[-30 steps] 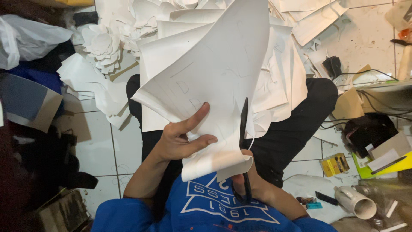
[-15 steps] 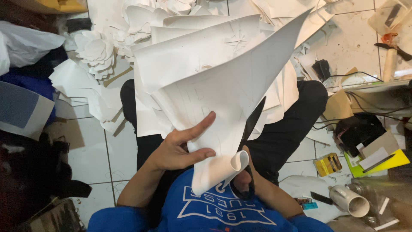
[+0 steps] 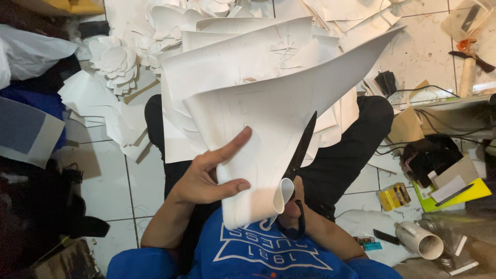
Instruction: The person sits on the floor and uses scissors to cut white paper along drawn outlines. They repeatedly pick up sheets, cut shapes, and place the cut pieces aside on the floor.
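Observation:
My left hand (image 3: 209, 173) grips the left edge of a large white paper sheet (image 3: 274, 119), thumb on top, index finger stretched across it. The sheet curls into a roll at its near end and fans out toward the upper right. My right hand (image 3: 295, 206), mostly hidden behind the sheet, holds black scissors (image 3: 302, 150) whose blade rises along the sheet's right edge. More white sheets (image 3: 227, 57) lie stacked on my lap under it.
White paper flowers (image 3: 116, 62) and loose cut sheets cover the tiled floor ahead. At the right are cables, a cardboard box (image 3: 444, 173), a small yellow box (image 3: 395, 195), a white tube (image 3: 421, 238) and a yellow-green folder (image 3: 465, 194). Dark bags sit at the left.
The sheet has swung so its far corner points further right and its near end has curled tighter. The scissor blade has tilted and slid along the right edge.

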